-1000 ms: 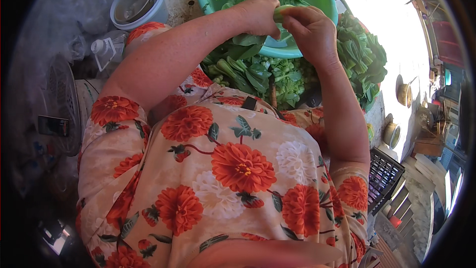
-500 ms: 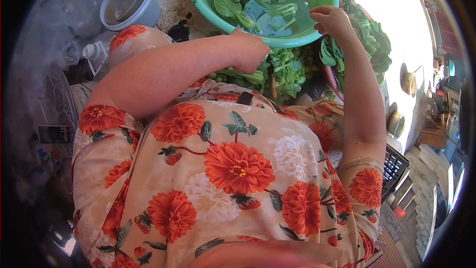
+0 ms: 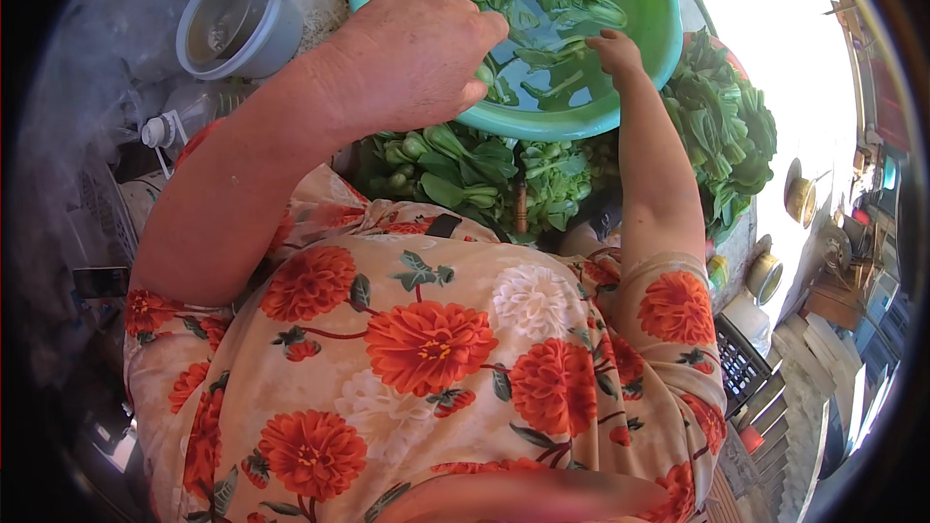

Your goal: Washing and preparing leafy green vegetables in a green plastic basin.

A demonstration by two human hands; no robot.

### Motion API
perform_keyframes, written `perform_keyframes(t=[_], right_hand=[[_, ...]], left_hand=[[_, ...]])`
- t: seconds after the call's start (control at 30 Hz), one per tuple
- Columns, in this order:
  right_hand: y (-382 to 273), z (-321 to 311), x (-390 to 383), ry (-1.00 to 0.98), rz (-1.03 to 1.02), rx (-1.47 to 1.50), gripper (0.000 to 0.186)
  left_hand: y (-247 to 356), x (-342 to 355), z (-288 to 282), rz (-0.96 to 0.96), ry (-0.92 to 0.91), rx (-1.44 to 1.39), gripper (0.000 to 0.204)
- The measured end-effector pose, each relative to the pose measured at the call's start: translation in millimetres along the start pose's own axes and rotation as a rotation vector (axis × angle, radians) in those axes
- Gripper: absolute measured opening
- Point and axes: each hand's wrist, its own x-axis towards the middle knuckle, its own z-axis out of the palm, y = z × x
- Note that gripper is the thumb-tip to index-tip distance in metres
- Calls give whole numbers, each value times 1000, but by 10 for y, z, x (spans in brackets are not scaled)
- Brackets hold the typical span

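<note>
A green basin (image 3: 651, 87) of water holds floating bok choy leaves (image 3: 576, 2). Above its near left rim, my left hand (image 3: 412, 63) is closed, back upward; the pale base of a bok choy (image 3: 483, 75) shows between finger and thumb, the rest hidden. Inside the right part of the basin, my right hand (image 3: 617, 52) has its fingers bent together, tips at the stalk end of a bok choy leaf (image 3: 550, 55) lying in the water. Below the basin's near rim lies a pile of whole bok choy (image 3: 448, 163).
At far left stand a pale bucket (image 3: 254, 44) and a clear plastic jug (image 3: 184, 114). More leafy greens (image 3: 722, 131) are heaped right of the basin. A black crate (image 3: 741, 368) is by my right side, with metal pots (image 3: 764, 278) beyond.
My left hand has risen from the bok choy pile to above the basin rim. My right hand has gone from the right rim into the basin, to the leaf stalk. The view has shifted slightly.
</note>
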Motion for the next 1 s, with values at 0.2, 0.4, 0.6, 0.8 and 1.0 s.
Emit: perform_keyframes(t=[0.2, 0.4, 0.6, 0.8, 1.0], right_hand=[[-128, 248, -332, -346, 171, 307, 67], [20, 126, -76, -98, 53, 145, 56], [-48, 301, -321, -41, -251, -217, 53], [-344, -290, -1223, -62, -258, -228, 51], [-1079, -1036, -2032, 25, -482, -106, 45]], left_hand=[[-94, -23, -53, -6, 6, -21, 41], [-351, 32, -105, 12, 35, -80, 41], [-421, 4, -18, -87, 39, -136, 40], [61, -141, -62, -183, 18, -117, 45], [283, -41, 225, -187, 138, -330, 68]])
